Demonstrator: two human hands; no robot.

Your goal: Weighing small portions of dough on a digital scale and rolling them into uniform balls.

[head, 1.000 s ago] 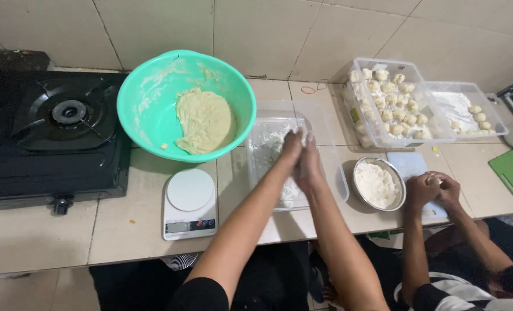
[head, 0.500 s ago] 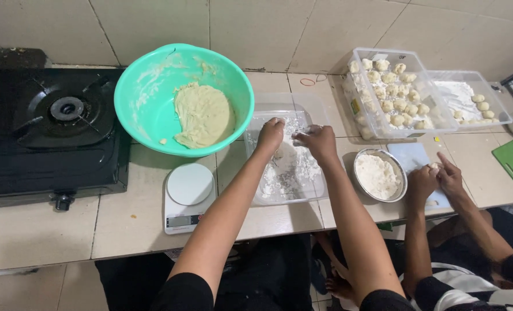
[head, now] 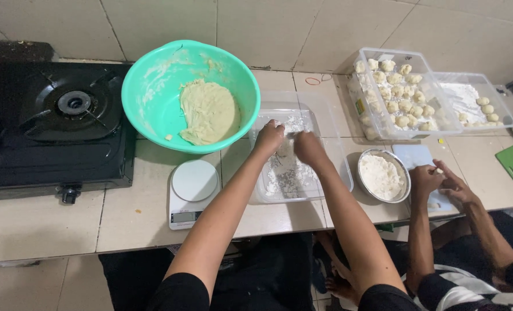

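My left hand and my right hand reach into a clear plastic tray dusted with white flour. Both hands are floury, knuckles up, fingers curled down close together over the far half of the tray. Whether they hold a piece of dough I cannot see. A teal bowl with a lump of pale yellow dough sits just left of the tray. A white kitchen scale lies in front of the bowl.
A black gas stove fills the left. At right stand a metal bowl of flour, a clear box of several dough balls and a second clear tray. Another person's hands work over a white board.
My hands went from pressed together above the tray to apart, then down into the floured tray close together. The view shifted slightly right.
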